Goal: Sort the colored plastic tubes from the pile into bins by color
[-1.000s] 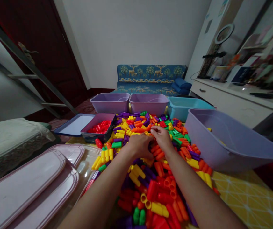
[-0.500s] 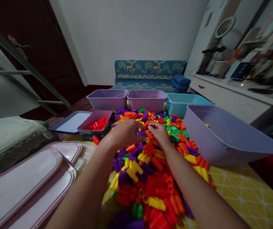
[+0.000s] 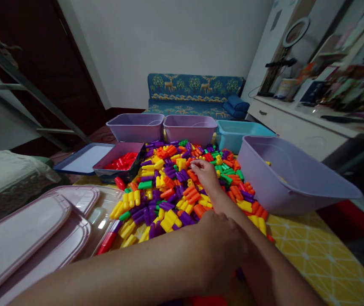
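A wide heap of plastic pieces (image 3: 169, 182) in yellow, purple, orange, red and green covers the middle of the table. Over its far part is my right hand (image 3: 204, 170), fingers pinched together near orange and purple pieces; what they hold, if anything, is too small to name. My left hand (image 3: 221, 242) lies across my right forearm, close to me, with its back to the camera and its fingers hidden. Red pieces (image 3: 122, 162) fill part of a dark-sided box (image 3: 131, 173) at the left of the heap.
Two purple bins (image 3: 137, 129) (image 3: 190, 129) and a blue bin (image 3: 244, 132) line the far side. A larger purple bin (image 3: 274, 182) stands right. Pale lids (image 3: 25, 229) and a blue-rimmed tray (image 3: 84, 158) are at left. A patterned sofa (image 3: 197, 95) is behind.
My left hand has moved from the far part of the heap back toward me and right, over my right forearm. My right hand stays over the heap. The view has shifted slightly.
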{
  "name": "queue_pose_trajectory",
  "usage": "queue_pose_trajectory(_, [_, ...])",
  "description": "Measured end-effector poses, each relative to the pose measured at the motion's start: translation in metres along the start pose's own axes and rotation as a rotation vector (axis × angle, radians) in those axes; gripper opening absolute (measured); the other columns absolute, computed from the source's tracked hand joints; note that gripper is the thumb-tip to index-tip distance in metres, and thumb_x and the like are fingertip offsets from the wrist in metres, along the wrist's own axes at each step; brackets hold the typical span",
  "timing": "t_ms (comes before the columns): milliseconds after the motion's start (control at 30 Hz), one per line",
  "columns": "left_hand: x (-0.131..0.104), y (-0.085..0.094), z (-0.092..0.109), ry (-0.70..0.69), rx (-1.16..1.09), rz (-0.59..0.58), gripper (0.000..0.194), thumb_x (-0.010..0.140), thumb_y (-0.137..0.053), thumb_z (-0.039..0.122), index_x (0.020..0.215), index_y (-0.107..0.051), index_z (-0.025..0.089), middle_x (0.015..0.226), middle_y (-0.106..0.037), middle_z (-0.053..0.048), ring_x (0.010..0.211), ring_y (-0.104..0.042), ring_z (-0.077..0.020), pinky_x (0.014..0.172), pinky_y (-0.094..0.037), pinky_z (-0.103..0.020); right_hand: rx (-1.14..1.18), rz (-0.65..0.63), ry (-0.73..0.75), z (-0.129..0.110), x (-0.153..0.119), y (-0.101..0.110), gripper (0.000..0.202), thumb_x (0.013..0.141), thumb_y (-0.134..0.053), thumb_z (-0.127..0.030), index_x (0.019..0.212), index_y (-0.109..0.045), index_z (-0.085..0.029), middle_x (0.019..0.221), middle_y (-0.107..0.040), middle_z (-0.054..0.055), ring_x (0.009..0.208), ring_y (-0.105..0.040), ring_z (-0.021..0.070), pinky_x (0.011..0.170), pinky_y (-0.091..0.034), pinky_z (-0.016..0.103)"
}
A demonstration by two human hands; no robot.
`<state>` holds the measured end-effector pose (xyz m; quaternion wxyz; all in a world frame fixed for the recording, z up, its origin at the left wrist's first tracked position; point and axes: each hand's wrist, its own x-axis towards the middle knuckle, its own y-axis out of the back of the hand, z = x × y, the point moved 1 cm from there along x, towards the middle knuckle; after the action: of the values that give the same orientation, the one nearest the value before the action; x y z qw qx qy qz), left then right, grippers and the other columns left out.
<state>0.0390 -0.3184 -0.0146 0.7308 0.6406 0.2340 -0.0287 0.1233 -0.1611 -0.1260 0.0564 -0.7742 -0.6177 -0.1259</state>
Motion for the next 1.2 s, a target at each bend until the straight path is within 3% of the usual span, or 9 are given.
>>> queue_pose_trajectory(200, [-0.016,-0.029,-0.033,-0.263,0.155,0.308,0.035,0.080,-0.075,0.044,0.106,-0.071,0.021,0.116,-0.055,-0.011,0.103,-0.055,-0.0278,0.083,-0.048,-0.042,-0.011,-0.007,0.023,0.001,0.000,-0.001,0.022,0.073,-0.060,-0.031,0.083,-0.069,-0.014,0.084,-0.070,0.008,0.077,-0.065,0.0184,0.074,-0.054,0.031])
queue_pose_trajectory(300, [-0.026,-0.038,-0.058,-0.302,0.192,0.337,0.054,0.080,-0.073,0.043,0.130,-0.059,0.028,0.129,-0.049,-0.009,0.106,-0.053,-0.0272,0.085,-0.047,-0.040,0.009,-0.002,0.027,0.002,0.001,-0.002,0.021,0.073,-0.060,-0.031,0.082,-0.068,-0.013,0.084,-0.070,0.008,0.077,-0.066,0.0185,0.073,-0.054,0.031])
queue_pose_trajectory(500, [-0.020,-0.035,-0.079,-0.318,0.315,0.381,0.038,0.090,-0.062,0.024,0.127,-0.058,0.023,0.121,-0.052,-0.011,0.088,-0.057,-0.0204,0.069,-0.047,-0.029,0.019,-0.008,0.008,0.001,0.001,-0.001,0.019,0.074,-0.060,-0.030,0.083,-0.068,-0.014,0.085,-0.071,0.007,0.076,-0.065,0.0177,0.072,-0.055,0.031])
queue_pose_trajectory(700, [-0.019,-0.013,-0.126,0.009,0.338,0.516,0.046,0.089,-0.051,0.007,0.130,-0.056,0.025,0.123,-0.052,-0.010,0.107,-0.054,-0.0245,0.080,-0.048,-0.029,0.075,-0.067,0.003,-0.001,0.003,0.003,0.025,0.067,-0.065,-0.035,0.078,-0.068,-0.013,0.078,-0.070,0.005,0.075,-0.064,0.0196,0.067,-0.051,0.029])
queue_pose_trajectory(900, [-0.017,-0.026,-0.171,0.433,0.120,0.537,0.074,0.073,-0.052,-0.003,0.141,-0.047,0.023,0.134,-0.045,-0.012,0.109,-0.057,-0.0257,0.087,-0.051,-0.033,0.201,0.007,-0.060,-0.002,0.004,0.002,0.036,0.066,-0.068,-0.045,0.086,-0.068,-0.014,0.083,-0.070,0.006,0.075,-0.066,0.0209,0.064,-0.052,0.030])
queue_pose_trajectory(967, [-0.019,-0.029,-0.166,0.442,0.063,0.581,0.078,0.068,-0.050,-0.005,0.143,-0.044,0.016,0.139,-0.040,-0.015,0.119,-0.051,-0.0270,0.096,-0.048,-0.036,0.244,0.041,-0.120,-0.003,0.004,0.002,0.032,0.068,-0.066,-0.039,0.088,-0.067,-0.015,0.084,-0.070,0.006,0.073,-0.066,0.0188,0.060,-0.051,0.027])
queue_pose_trajectory(1067, [-0.031,-0.029,-0.127,0.324,-0.018,0.717,0.065,0.073,-0.044,-0.004,0.135,-0.052,0.013,0.137,-0.045,-0.014,0.126,-0.046,-0.0235,0.106,-0.041,-0.037,0.280,0.032,-0.159,-0.008,0.003,0.001,0.024,0.070,-0.065,-0.033,0.085,-0.067,-0.014,0.081,-0.070,0.005,0.069,-0.065,0.0152,0.057,-0.049,0.023])
queue_pose_trajectory(1133, [-0.044,-0.032,-0.086,0.106,-0.021,0.721,0.045,0.086,-0.045,0.009,0.128,-0.059,0.017,0.138,-0.047,-0.012,0.127,-0.045,-0.0247,0.109,-0.038,-0.041,0.287,0.021,-0.162,-0.010,0.002,0.002,0.022,0.072,-0.065,-0.031,0.084,-0.066,-0.014,0.081,-0.070,0.005,0.067,-0.064,0.0137,0.057,-0.049,0.021])
queue_pose_trajectory(1200, [-0.058,-0.045,-0.043,-0.291,0.021,0.489,0.037,0.092,-0.051,0.027,0.128,-0.061,0.026,0.142,-0.046,-0.007,0.132,-0.042,-0.0263,0.114,-0.032,-0.043,0.280,0.031,-0.167,-0.012,0.001,0.002,0.022,0.073,-0.065,-0.032,0.086,-0.066,-0.013,0.081,-0.070,0.005,0.067,-0.064,0.0131,0.056,-0.048,0.021])
